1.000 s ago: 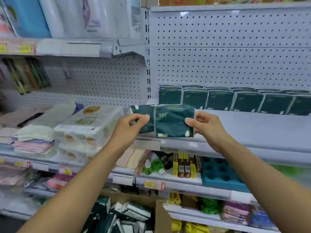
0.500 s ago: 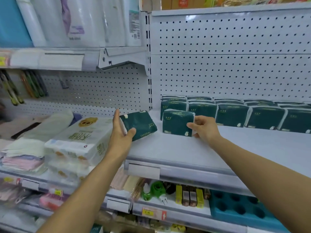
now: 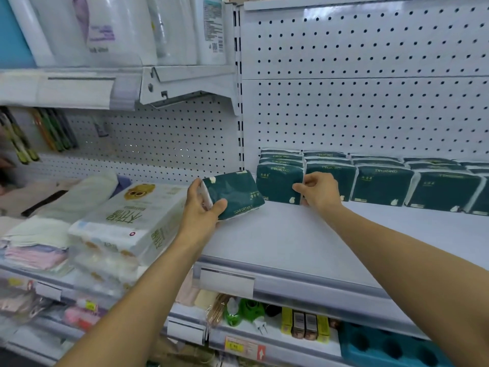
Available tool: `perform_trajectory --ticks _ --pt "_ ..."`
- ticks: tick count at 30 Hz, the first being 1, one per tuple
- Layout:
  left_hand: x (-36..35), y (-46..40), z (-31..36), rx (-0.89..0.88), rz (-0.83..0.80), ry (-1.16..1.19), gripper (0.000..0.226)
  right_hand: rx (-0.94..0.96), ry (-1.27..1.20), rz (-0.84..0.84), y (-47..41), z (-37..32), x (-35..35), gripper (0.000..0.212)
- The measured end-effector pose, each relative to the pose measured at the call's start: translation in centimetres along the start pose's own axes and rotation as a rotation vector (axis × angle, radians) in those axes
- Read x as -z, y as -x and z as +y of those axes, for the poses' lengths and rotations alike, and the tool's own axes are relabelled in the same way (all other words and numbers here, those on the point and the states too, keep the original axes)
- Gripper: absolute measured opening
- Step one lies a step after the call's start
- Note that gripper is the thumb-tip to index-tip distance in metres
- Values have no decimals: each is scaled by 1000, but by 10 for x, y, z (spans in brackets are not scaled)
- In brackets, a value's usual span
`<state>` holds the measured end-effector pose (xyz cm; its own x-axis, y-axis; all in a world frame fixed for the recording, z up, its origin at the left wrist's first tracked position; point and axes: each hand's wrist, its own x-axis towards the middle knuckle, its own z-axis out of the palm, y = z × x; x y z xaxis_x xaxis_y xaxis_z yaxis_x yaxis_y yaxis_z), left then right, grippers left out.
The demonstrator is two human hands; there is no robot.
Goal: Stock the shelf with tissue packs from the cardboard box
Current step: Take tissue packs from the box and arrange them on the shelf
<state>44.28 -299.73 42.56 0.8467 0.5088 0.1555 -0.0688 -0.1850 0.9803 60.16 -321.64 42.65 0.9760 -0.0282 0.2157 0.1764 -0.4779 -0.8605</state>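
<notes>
While tilted, tissue pack (image 3: 234,193) fills left hand (image 3: 202,211).

One dark green tissue pack (image 3: 234,193) sits tilted at the white shelf's (image 3: 291,242) left edge. Another pack (image 3: 277,185) stands upright, touching the row of packs (image 3: 381,181) along the back.

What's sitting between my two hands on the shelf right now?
In the head view, the left hand grips a tilted tissue pack; beside it the right hand holds an upright pack.
</notes>
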Motion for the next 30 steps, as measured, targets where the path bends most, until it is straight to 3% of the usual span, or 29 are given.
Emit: perform_trajectory --ticks 2,5,8,10,13,15,18,23,26,30 --pt "0 -1 -1 5 -12 35 69 3 74 75 10 -3 5 39" --pt "-2 -1 5 4 -32 48 53 168 68 158 37 -13 18 39" --pt "-12 5 23 -71 -119 15 35 489 41 -44 64 -37 35 57" --pt "-21 9 39 -164 -245 -40 33 680 224 -241 75 -59 47 75" --pt "-36 9 60 -328 -422 -198 35 807 587 -261 80 -79 61 60" --pt "-43 4 67 -380 -453 -248 33 690 558 -266 78 -75 73 39" --pt "-52 -11 67 -354 -353 -272 37 395 240 -193 67 -44 97 29" --pt "-77 -44 30 -113 -212 -322 85 -70 -253 -162 52 24 125 30" --pt "-94 -58 15 1 -200 -316 106 -138 -175 -133 43 54 126 35" --pt "-110 -68 10 39 -172 -277 113 -80 1 -46 31 54 118 42"
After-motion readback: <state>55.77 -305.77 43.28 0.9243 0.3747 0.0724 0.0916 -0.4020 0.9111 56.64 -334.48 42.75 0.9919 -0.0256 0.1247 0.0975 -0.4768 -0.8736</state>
